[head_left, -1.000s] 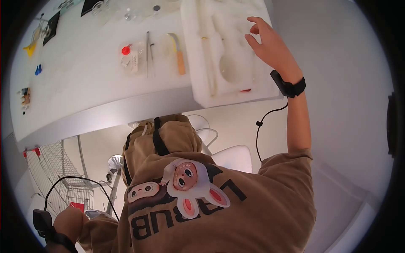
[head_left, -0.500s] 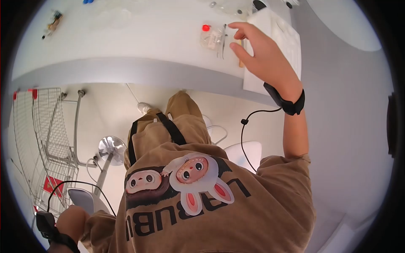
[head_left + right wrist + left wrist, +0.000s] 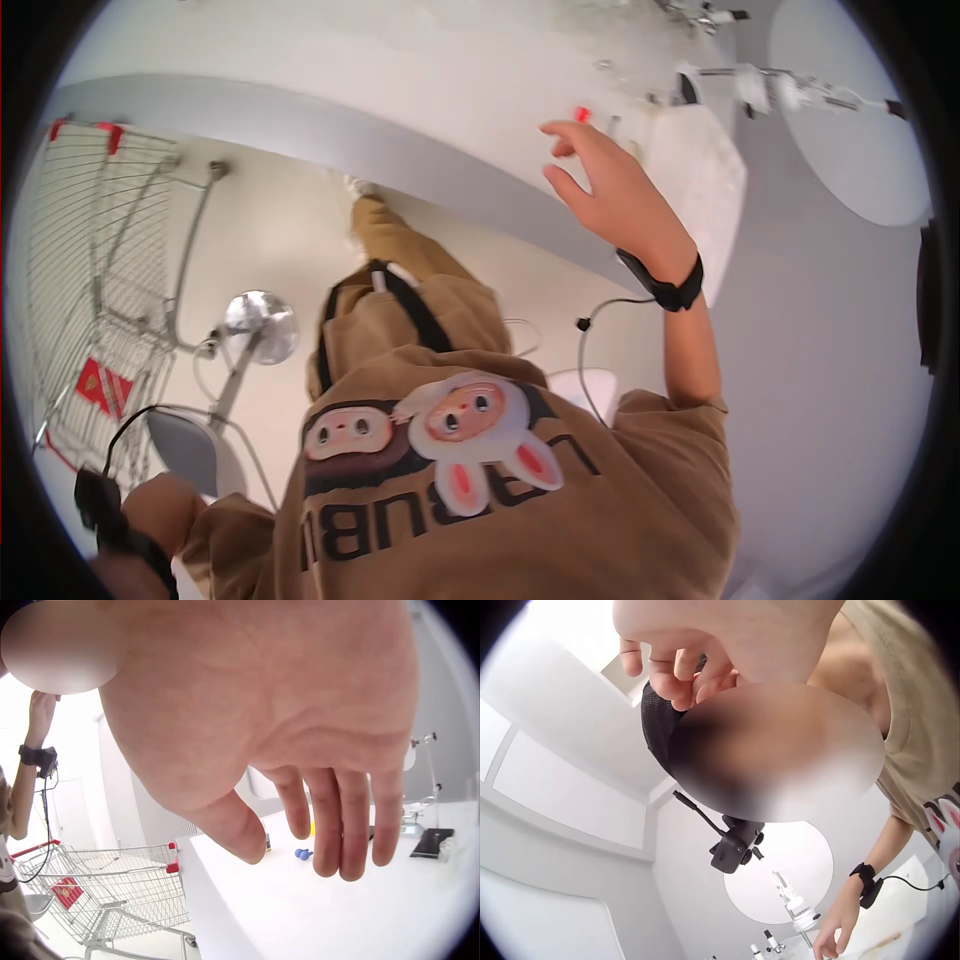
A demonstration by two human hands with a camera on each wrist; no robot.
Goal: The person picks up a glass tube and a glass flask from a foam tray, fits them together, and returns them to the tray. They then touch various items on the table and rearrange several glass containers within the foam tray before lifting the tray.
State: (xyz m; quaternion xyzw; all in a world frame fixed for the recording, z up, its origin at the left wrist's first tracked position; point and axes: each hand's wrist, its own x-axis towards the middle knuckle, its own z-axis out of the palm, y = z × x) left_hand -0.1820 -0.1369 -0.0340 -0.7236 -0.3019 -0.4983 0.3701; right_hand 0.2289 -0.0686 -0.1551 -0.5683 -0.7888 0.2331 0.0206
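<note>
My right hand point(image 3: 620, 190) hangs over the front of the white table with its fingers loosely bent and nothing in them. A white foam tray point(image 3: 718, 190) lies just beyond it, and a small red-capped item point(image 3: 582, 114) shows past the fingertips. In the right wrist view the fingers spread downward, apart from everything on the table. My left hand point(image 3: 727, 634) is raised beside the head, its bent fingers at the black mesh headwear point(image 3: 657, 724); I cannot tell whether they grip it. Only the left forearm and wrist appear in the head view.
A wire shopping cart point(image 3: 105, 240) and a chrome stool base point(image 3: 262, 325) stand on the floor at the left. Metal stands with clamps point(image 3: 780, 90) rise at the table's far right. A cable point(image 3: 630, 302) hangs from the right wrist. Blue pieces point(image 3: 303, 855) lie on the table.
The head view has swung left and back, so the tray and tabletop items sit farther right and more of the cart and floor shows. The right hand stays raised and empty.
</note>
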